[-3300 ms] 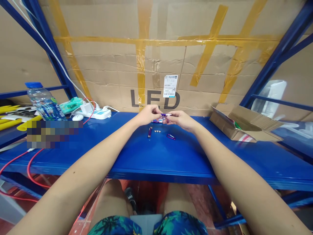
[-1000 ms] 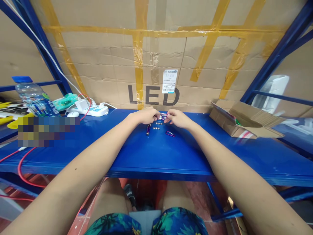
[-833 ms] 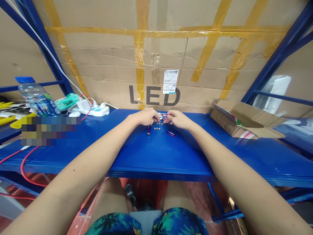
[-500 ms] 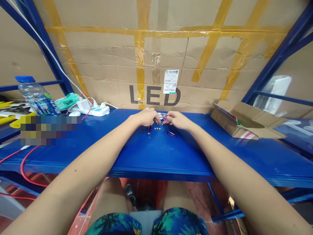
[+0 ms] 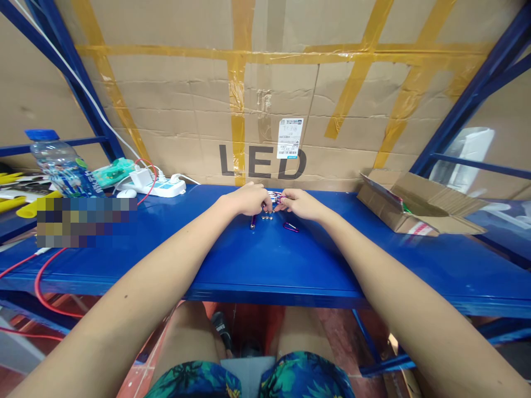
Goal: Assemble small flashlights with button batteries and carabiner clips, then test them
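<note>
My left hand (image 5: 252,199) is over the blue table, fingers curled down beside several small shiny metal pieces (image 5: 267,218). Whether its fingertips hold one of them is too small to tell. Close by on the right, my right hand (image 5: 301,203) pinches a small purple piece (image 5: 283,199). Between and behind the two hands lies a cluster of slim silvery parts (image 5: 274,194), partly hidden by fingers. A purple metal tube (image 5: 253,222) lies just below my left hand. The purple carabiner (image 5: 291,227) rests on the table below my right hand.
At the left stand a water bottle (image 5: 62,166) with a blue cap and a white power strip (image 5: 168,187) with plugs and cables. An open cardboard box (image 5: 385,210) sits at the right. A large taped carton (image 5: 186,110) marked LED forms the back wall.
My left fingertips have shifted slightly down toward the small metal pieces, and my right fingers have moved a little left. The tube and carabiner stay where they were.
</note>
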Demonstrator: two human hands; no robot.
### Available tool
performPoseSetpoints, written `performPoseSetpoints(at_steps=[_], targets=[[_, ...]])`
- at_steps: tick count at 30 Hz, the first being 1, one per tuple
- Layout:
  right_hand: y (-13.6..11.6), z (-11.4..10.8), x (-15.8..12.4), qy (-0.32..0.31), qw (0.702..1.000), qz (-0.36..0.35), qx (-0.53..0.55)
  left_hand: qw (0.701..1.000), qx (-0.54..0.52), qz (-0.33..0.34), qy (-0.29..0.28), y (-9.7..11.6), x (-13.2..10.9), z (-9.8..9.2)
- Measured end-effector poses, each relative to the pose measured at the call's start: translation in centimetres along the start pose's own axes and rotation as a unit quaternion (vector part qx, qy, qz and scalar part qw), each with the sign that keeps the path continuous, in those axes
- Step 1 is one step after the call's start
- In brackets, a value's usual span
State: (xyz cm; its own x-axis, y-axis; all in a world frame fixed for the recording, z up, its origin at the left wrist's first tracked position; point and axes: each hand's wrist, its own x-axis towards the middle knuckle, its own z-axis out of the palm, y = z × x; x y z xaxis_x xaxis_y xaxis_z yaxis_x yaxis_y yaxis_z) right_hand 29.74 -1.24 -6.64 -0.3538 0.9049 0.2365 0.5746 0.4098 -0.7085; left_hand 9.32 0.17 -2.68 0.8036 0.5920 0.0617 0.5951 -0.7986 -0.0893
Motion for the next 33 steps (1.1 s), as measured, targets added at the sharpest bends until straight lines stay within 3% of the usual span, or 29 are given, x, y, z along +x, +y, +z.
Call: performPoseSetpoints(at_steps=[14, 33], targets=[[-1.3, 0.0, -0.5, -0.043, 0.997, -0.009, 0.059, 1.000, -0.006, 0.004, -0.018, 0.7, -0.6, -0.8], [-2.1, 0.1, -0.8, -0.054, 0.994, 0.009, 0.097, 1.000, -0.003, -0.009, -0.030, 1.4, -0.9, -1.3]])
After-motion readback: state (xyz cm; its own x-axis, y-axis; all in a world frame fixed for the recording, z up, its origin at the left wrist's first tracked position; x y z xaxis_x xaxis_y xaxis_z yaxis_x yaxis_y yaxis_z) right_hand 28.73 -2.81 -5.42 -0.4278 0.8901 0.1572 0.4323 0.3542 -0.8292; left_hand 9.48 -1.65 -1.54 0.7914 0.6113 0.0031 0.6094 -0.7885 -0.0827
